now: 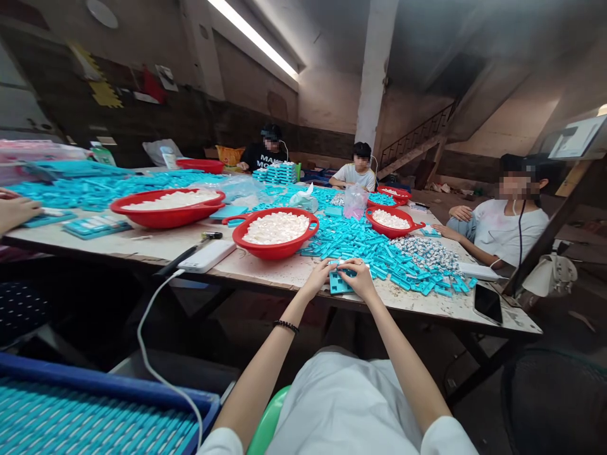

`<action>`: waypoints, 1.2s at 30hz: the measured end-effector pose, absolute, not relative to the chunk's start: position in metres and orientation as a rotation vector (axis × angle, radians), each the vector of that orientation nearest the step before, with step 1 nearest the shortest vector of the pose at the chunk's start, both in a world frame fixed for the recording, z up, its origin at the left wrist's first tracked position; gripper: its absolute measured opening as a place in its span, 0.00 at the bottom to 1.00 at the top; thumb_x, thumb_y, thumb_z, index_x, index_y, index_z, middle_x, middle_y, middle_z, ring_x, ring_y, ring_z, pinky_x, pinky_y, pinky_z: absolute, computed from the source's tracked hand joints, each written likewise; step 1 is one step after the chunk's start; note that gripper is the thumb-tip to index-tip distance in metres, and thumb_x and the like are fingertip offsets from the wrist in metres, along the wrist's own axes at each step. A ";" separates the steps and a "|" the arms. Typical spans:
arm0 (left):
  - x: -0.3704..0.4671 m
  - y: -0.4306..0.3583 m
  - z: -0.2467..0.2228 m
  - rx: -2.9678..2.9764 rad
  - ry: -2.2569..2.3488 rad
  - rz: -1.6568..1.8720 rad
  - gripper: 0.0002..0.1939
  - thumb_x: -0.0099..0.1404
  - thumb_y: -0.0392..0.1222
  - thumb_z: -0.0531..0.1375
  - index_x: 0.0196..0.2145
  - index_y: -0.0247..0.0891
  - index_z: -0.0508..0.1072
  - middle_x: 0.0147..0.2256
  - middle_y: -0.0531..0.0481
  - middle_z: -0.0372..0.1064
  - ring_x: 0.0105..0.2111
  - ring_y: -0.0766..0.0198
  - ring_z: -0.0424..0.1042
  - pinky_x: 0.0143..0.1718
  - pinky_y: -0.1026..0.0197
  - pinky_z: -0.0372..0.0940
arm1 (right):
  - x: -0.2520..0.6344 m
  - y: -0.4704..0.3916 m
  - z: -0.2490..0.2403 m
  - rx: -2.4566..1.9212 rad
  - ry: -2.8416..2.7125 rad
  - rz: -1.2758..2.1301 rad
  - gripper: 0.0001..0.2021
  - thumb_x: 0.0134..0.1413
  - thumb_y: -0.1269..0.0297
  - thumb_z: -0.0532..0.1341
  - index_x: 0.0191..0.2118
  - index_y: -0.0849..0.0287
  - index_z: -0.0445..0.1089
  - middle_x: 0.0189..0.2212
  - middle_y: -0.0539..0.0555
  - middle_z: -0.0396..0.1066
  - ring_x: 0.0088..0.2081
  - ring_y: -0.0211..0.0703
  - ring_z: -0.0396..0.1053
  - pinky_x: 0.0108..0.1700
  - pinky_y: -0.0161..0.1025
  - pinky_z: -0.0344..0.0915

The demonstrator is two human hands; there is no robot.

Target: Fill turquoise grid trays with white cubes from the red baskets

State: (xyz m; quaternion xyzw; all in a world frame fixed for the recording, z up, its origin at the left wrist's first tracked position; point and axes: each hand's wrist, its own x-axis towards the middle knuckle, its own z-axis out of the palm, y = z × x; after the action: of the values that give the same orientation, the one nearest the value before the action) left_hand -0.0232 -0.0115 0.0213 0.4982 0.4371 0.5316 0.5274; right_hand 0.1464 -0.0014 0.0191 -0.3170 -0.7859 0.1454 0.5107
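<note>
A teal plastic tray with square openings point(339, 284) lies at the table's front edge, with pale pieces along its far side. My left hand point(323, 275) is at its left far corner, fingers bent together on the edge. From the right, my right hand point(359, 277) reaches over the tray, its thumb and fingers closed at the far row. Whatever small piece is between the fingers is too small to make out. Beyond my hands is a heap of teal pieces point(365, 243), and a red basket of white pieces point(277, 229) stands to the left.
Left of the basket lie a white power bank point(208, 255) and its cable. A phone point(487, 303) rests at the right. More red baskets, a blue crate point(142, 385) at lower left, and several people around the table are in view.
</note>
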 end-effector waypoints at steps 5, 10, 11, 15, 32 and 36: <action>-0.023 -0.011 0.022 1.197 1.061 1.262 0.25 0.53 0.55 0.66 0.44 0.38 0.73 0.42 0.46 0.74 0.38 0.59 0.74 0.35 0.63 0.69 | 0.148 -0.003 0.018 -0.751 -1.906 0.379 0.08 0.60 0.63 0.63 0.41 0.53 0.80 0.39 0.54 0.77 0.42 0.46 0.74 0.46 0.41 0.69; -0.022 -0.012 0.022 1.195 1.063 1.259 0.23 0.54 0.55 0.65 0.43 0.38 0.73 0.35 0.50 0.72 0.33 0.62 0.72 0.32 0.63 0.68 | 0.148 -0.005 0.019 -0.746 -1.922 0.350 0.07 0.62 0.65 0.62 0.41 0.52 0.79 0.40 0.54 0.78 0.43 0.47 0.74 0.47 0.41 0.69; -0.022 -0.012 0.022 1.194 1.065 1.258 0.23 0.54 0.54 0.65 0.43 0.38 0.73 0.34 0.51 0.72 0.32 0.63 0.72 0.31 0.63 0.68 | 0.148 -0.005 0.019 -0.746 -1.930 0.344 0.08 0.62 0.65 0.62 0.41 0.52 0.79 0.40 0.54 0.78 0.44 0.47 0.74 0.48 0.41 0.69; -0.022 -0.014 0.024 1.207 1.049 1.261 0.23 0.54 0.55 0.66 0.43 0.38 0.73 0.36 0.50 0.72 0.32 0.63 0.71 0.31 0.63 0.68 | 0.147 -0.005 0.019 -0.759 -1.952 0.300 0.08 0.62 0.66 0.62 0.42 0.53 0.79 0.41 0.55 0.78 0.45 0.47 0.74 0.49 0.41 0.68; -0.022 -0.016 0.025 1.291 1.066 1.271 0.27 0.51 0.56 0.67 0.45 0.38 0.72 0.39 0.48 0.71 0.35 0.61 0.71 0.32 0.64 0.66 | 0.146 -0.013 0.025 -0.885 -1.993 0.208 0.08 0.61 0.68 0.61 0.43 0.54 0.78 0.42 0.54 0.80 0.42 0.46 0.76 0.49 0.41 0.69; -0.021 -0.016 0.025 1.334 1.116 1.314 0.26 0.51 0.56 0.67 0.43 0.36 0.74 0.38 0.47 0.72 0.33 0.62 0.70 0.30 0.65 0.63 | 0.147 -0.013 0.026 -0.855 -1.962 0.294 0.09 0.59 0.66 0.61 0.41 0.54 0.79 0.39 0.53 0.80 0.36 0.45 0.75 0.45 0.41 0.70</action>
State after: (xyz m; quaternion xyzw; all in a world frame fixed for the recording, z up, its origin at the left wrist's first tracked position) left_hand -0.0213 -0.0157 0.0250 0.5425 0.4540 0.5346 0.4624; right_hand 0.1474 -0.0132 0.0259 -0.3491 -0.8011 0.1202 0.4710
